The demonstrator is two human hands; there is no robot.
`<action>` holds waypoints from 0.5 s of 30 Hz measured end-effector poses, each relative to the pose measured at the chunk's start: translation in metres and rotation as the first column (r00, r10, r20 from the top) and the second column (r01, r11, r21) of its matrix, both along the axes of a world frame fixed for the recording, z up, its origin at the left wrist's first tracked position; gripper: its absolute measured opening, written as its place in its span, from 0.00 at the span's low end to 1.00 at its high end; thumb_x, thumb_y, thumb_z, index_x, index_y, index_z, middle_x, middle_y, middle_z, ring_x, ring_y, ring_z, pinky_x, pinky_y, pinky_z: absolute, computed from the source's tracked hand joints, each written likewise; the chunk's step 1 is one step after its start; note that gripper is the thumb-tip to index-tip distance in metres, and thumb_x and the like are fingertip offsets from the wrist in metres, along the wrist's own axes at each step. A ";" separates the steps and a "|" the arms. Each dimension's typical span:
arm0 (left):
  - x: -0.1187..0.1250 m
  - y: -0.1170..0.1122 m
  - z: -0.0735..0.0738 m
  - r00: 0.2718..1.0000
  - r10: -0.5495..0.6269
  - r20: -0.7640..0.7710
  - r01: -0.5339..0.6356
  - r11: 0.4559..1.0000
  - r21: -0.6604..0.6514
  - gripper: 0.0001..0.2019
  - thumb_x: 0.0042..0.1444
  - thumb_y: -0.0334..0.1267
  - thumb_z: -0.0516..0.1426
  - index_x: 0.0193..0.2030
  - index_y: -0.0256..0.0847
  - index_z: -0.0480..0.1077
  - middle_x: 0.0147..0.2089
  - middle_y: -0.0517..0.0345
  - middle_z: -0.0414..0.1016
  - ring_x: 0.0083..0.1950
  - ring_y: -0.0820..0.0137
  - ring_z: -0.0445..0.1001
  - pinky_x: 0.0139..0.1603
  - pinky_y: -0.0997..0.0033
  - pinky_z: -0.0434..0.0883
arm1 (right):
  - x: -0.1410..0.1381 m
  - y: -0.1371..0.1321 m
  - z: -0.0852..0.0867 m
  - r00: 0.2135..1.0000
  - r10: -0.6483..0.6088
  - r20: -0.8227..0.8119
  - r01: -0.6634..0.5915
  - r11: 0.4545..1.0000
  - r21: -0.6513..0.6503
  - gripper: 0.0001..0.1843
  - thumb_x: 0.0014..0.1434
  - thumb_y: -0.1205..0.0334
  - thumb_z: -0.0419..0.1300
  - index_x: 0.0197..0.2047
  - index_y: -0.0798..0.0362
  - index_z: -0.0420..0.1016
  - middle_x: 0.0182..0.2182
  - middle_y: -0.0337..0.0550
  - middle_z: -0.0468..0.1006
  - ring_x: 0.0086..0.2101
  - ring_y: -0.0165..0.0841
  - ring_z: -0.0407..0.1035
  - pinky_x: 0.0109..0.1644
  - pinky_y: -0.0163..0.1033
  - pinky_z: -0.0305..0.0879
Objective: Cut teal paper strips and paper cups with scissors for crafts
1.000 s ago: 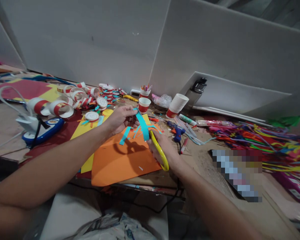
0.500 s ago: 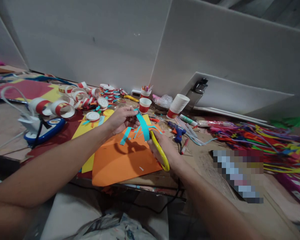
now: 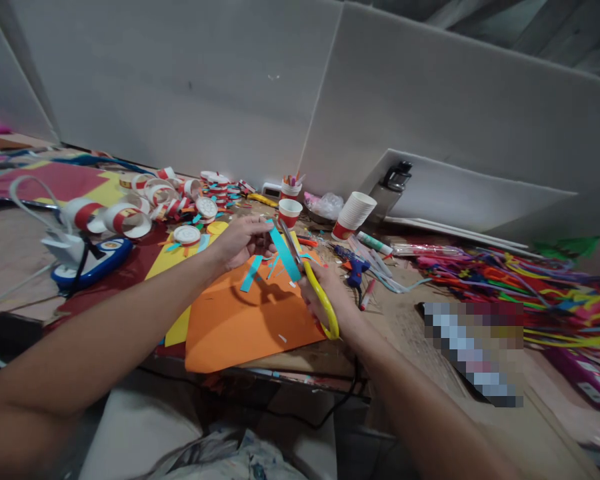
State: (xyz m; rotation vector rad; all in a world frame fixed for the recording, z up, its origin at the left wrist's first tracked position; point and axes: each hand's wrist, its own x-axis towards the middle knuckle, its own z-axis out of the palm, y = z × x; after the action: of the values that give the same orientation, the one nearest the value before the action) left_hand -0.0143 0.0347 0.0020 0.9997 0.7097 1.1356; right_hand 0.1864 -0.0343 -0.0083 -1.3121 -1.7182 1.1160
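Between the thumb and fingers of my left hand (image 3: 241,241) is the upper end of a turquoise paper strip (image 3: 284,251), which slants down to the right. My right hand (image 3: 325,293) is closed round the yellow handles of a pair of scissors (image 3: 323,300). The scissors' blades point up and away, right beside the strip. Beneath both hands lies an orange paper sheet (image 3: 250,333), with another turquoise strip (image 3: 251,273) and thin turquoise offcuts on it. A yellow sheet (image 3: 175,327) shows under the orange one.
Red-and-white paper cup rings (image 3: 127,219) and lids (image 3: 187,235) lie at the left. A paper cup (image 3: 290,212) and a leaning cup stack (image 3: 355,215) stand behind. To the right are a blue glue gun (image 3: 357,270) and colourful pipe cleaners (image 3: 520,280). A blue power strip (image 3: 93,263) sits far left.
The scissors' blades now show beside the strip, where they were hidden before. The strip lies straighter, and a small pale scrap appears below it. My left hand has barely moved.
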 end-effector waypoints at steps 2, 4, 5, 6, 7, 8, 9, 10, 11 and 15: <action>-0.004 0.001 0.001 0.999 0.039 0.007 -0.040 0.999 0.018 0.07 0.53 0.33 0.60 0.29 0.36 0.65 0.23 0.59 0.71 0.22 0.74 0.73 0.21 0.77 0.70 | 0.000 0.001 0.003 0.996 -0.060 -0.059 0.057 0.997 -0.050 0.10 0.56 0.53 0.58 0.37 0.49 0.65 0.17 0.28 0.62 0.12 0.23 0.55 0.12 0.28 0.52; -0.007 0.002 0.003 0.997 0.071 0.020 -0.072 0.997 0.036 0.07 0.53 0.33 0.61 0.30 0.37 0.65 0.23 0.60 0.71 0.22 0.74 0.73 0.21 0.79 0.68 | -0.001 0.003 0.007 0.983 -0.104 -0.152 0.096 0.993 -0.063 0.15 0.56 0.49 0.59 0.40 0.49 0.64 0.17 0.27 0.61 0.12 0.24 0.55 0.12 0.28 0.54; -0.008 0.002 0.004 0.996 0.083 0.027 -0.084 0.996 0.043 0.08 0.53 0.33 0.61 0.30 0.37 0.65 0.23 0.60 0.71 0.22 0.75 0.73 0.20 0.79 0.67 | 0.000 0.003 0.009 0.975 -0.105 -0.195 0.098 0.994 -0.048 0.16 0.56 0.47 0.60 0.41 0.49 0.64 0.17 0.27 0.61 0.12 0.24 0.55 0.12 0.29 0.54; -0.009 0.002 0.005 0.996 0.089 0.033 -0.090 0.995 0.048 0.08 0.53 0.33 0.61 0.30 0.37 0.64 0.22 0.61 0.71 0.22 0.75 0.73 0.21 0.80 0.67 | 0.000 0.003 0.012 0.969 -0.099 -0.228 0.096 0.995 -0.023 0.18 0.56 0.47 0.60 0.41 0.49 0.64 0.17 0.27 0.62 0.12 0.24 0.56 0.13 0.28 0.54; -0.009 0.002 0.006 0.995 0.090 0.038 -0.092 0.994 0.054 0.08 0.53 0.34 0.61 0.30 0.37 0.64 0.22 0.61 0.71 0.22 0.75 0.73 0.21 0.80 0.67 | 0.001 0.003 0.014 0.965 -0.085 -0.250 0.089 0.996 0.003 0.19 0.55 0.46 0.61 0.42 0.49 0.64 0.18 0.27 0.62 0.13 0.23 0.56 0.13 0.28 0.54; -0.009 0.001 0.006 0.995 0.087 0.038 -0.089 0.994 0.058 0.09 0.53 0.34 0.61 0.30 0.36 0.64 0.22 0.61 0.71 0.21 0.75 0.73 0.21 0.80 0.67 | 0.002 0.003 0.015 0.961 -0.073 -0.268 0.082 0.996 0.024 0.20 0.55 0.46 0.62 0.43 0.50 0.64 0.18 0.27 0.62 0.13 0.24 0.56 0.13 0.29 0.55; -0.009 0.001 0.005 0.996 0.084 0.035 -0.086 0.994 0.061 0.09 0.54 0.34 0.61 0.30 0.36 0.64 0.22 0.61 0.71 0.22 0.75 0.73 0.21 0.80 0.67 | 0.002 0.003 0.017 0.955 -0.062 -0.288 0.076 0.996 0.037 0.21 0.54 0.46 0.63 0.43 0.49 0.63 0.19 0.27 0.62 0.14 0.24 0.58 0.15 0.29 0.57; -0.008 0.000 0.005 0.997 0.078 0.027 -0.079 0.995 0.061 0.08 0.54 0.34 0.61 0.31 0.36 0.65 0.22 0.61 0.71 0.22 0.75 0.73 0.21 0.80 0.68 | 0.003 0.003 0.018 0.950 -0.053 -0.307 0.071 0.996 0.048 0.22 0.53 0.46 0.64 0.44 0.49 0.63 0.20 0.28 0.63 0.16 0.24 0.60 0.17 0.30 0.59; -0.008 0.000 0.003 0.997 0.071 0.015 -0.072 0.995 0.063 0.08 0.54 0.35 0.61 0.31 0.36 0.65 0.23 0.60 0.72 0.23 0.75 0.74 0.21 0.79 0.68 | 0.003 0.002 0.019 0.945 -0.046 -0.323 0.069 0.996 0.060 0.23 0.52 0.47 0.65 0.44 0.50 0.63 0.22 0.29 0.64 0.18 0.25 0.62 0.19 0.31 0.62; -0.004 -0.002 -0.002 0.996 0.083 -0.044 -0.079 0.993 0.087 0.10 0.54 0.38 0.62 0.32 0.37 0.65 0.25 0.59 0.74 0.24 0.73 0.75 0.22 0.78 0.71 | 0.001 -0.001 0.021 0.953 -0.018 -0.303 0.045 0.995 0.084 0.26 0.47 0.52 0.69 0.44 0.51 0.63 0.28 0.32 0.68 0.25 0.26 0.66 0.27 0.33 0.66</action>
State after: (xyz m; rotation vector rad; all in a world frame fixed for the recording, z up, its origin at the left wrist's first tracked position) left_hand -0.0186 0.0331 0.0001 1.0810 0.7499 1.2244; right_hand 0.1879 -0.0357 0.0124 -1.0485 -1.4977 1.1417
